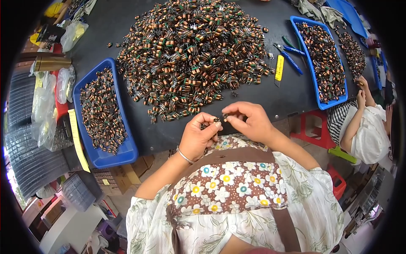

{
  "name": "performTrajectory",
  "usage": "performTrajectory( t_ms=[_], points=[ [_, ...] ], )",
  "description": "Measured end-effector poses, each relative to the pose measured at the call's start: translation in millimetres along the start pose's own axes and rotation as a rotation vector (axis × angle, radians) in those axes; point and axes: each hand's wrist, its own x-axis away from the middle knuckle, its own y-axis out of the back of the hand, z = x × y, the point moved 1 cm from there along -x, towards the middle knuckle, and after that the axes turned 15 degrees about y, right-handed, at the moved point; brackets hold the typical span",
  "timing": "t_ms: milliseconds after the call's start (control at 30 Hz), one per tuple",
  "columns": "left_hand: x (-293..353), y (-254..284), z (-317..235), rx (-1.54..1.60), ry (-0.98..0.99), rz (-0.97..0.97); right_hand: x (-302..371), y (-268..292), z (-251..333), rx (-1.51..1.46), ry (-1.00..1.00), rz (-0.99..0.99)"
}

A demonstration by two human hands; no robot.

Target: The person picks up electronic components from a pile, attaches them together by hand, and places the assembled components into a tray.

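Note:
My left hand (198,136) is closed in front of my apron, pinching a small copper-wound coil (217,120) between thumb and forefinger. More dark coil pieces show inside its curled fingers. Close by on the right, my right hand (253,122) has thumb and fingertips pressed together on a small dark piece (225,117), which looks like a coil or part of one. The fingertips of both hands nearly meet. Beyond them, a large heap of copper-wound coils (190,55) with dark and green parts covers the middle of the black table (169,136).
A blue bin (113,161) of coils stands on the left, another blue bin (323,104) on the right. Between heap and right bin lie a yellow utility knife (279,68) and blue-handled pliers (292,62). A co-worker's hands (362,91) are near a smaller coil pile (353,53).

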Motion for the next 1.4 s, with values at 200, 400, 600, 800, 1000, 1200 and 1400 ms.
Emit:
performTrajectory(
  t_ms=[200,400,600,800,1000,1200,1400],
  points=[
    [1.0,-3.0,1.1,-0.016,-0.011,0.014,2.3,-1.6,8.3,0.040,0.103,0.031],
    [3.2,-4.0,1.1,-0.014,0.006,-0.015,-14.7,15.3,-11.5,0.527,0.356,-0.087],
    [3.1,-3.7,0.8,0.017,-0.002,-0.011,-14.2,12.6,-16.6,0.577,0.377,-0.096],
    [0.0,-3.9,0.4,0.002,-0.034,-0.039,-2.7,5.9,-1.2,-0.221,-0.132,0.027],
    [-1.5,-13.9,-3.3,-0.092,-0.022,-0.020,-2.8,9.8,3.8,-0.129,0.108,0.075],
    [-3.4,-16.2,-1.7,-0.063,-0.002,-0.036,-17.0,72.1,-16.2,0.570,0.257,-0.269],
    [-3.2,-13.2,-2.3,-0.044,0.002,-0.024,-20.0,106.5,-44.5,1.010,0.166,-0.284]
  ],
)
